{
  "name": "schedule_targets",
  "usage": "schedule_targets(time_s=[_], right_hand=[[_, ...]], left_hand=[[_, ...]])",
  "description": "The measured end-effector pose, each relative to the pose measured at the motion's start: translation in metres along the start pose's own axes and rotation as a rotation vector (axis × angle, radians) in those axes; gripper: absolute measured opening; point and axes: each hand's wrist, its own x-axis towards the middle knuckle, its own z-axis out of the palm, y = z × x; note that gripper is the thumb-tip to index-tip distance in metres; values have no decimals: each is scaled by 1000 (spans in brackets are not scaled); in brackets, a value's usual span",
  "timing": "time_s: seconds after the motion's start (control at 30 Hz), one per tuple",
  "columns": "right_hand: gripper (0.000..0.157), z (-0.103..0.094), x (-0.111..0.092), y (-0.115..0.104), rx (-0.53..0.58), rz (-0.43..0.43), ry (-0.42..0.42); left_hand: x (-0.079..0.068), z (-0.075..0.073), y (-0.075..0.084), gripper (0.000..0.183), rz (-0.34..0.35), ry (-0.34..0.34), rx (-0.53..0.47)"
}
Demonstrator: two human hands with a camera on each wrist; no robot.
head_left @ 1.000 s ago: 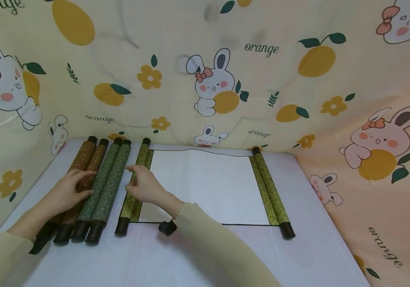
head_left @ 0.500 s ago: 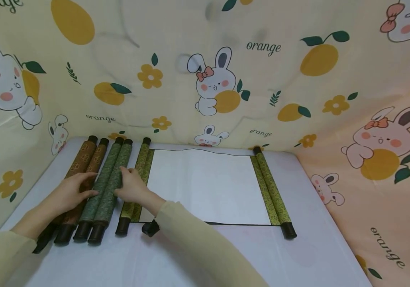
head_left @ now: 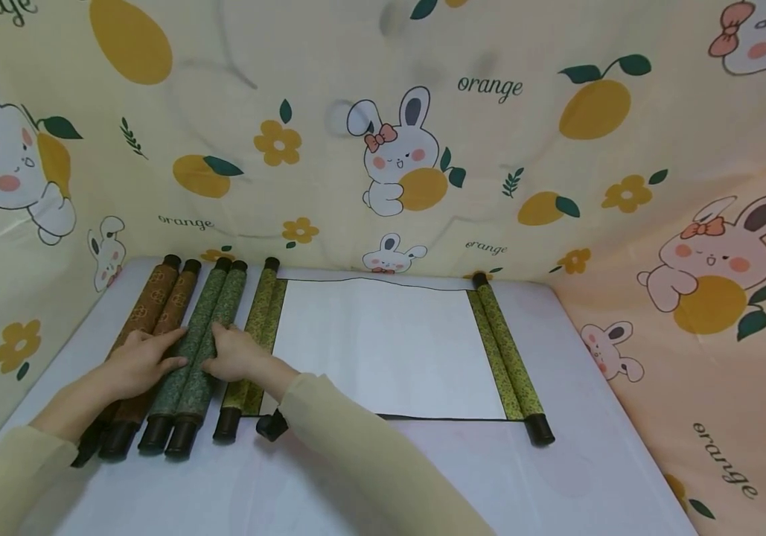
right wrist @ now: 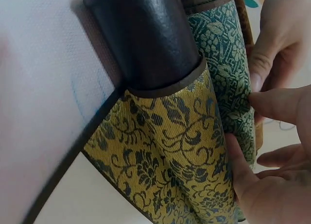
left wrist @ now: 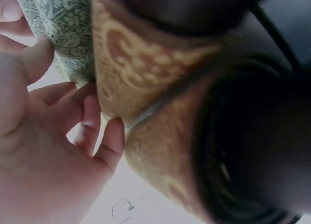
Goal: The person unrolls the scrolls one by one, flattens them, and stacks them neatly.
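A rolled scroll in green patterned fabric lies in the head view as two rolls side by side with dark end knobs. My left hand holds the left green roll, thumb and index finger spread along it. From the other side, my right hand grips the right green roll between thumb and fingers. In the left wrist view, my fingers lie beside the green fabric. In the right wrist view, my thumb touches the green cloth. The undersides of the rolls are hidden.
Left of the green scroll lies a brown patterned scroll, also rolled. Close on its right, a yellow-green scroll is spread open, showing white paper. All lie on a white table before a printed cloth backdrop.
My right hand has moved left from above the yellow-green roller onto the right green roll. My left hand has shifted slightly right onto the left green roll.
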Motion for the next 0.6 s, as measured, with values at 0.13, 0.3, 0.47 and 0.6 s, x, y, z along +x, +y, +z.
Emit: schedule_targets(time_s=[0.13,0.3,0.47,0.6], right_hand=[[74,2,1,-1,8,-7,-17],[73,5,0,-2,53,3,-29],[73,9,0,-2,131,15,-14],[76,11,-2,-1,179,5,8]], left_hand=[[2,-1,6,62,-27,-37,14],[5,-1,8,59,-24,-49,6],[6,1,6,58,-41,-43,-44],[6,2,4,59,-56,-29,-87]])
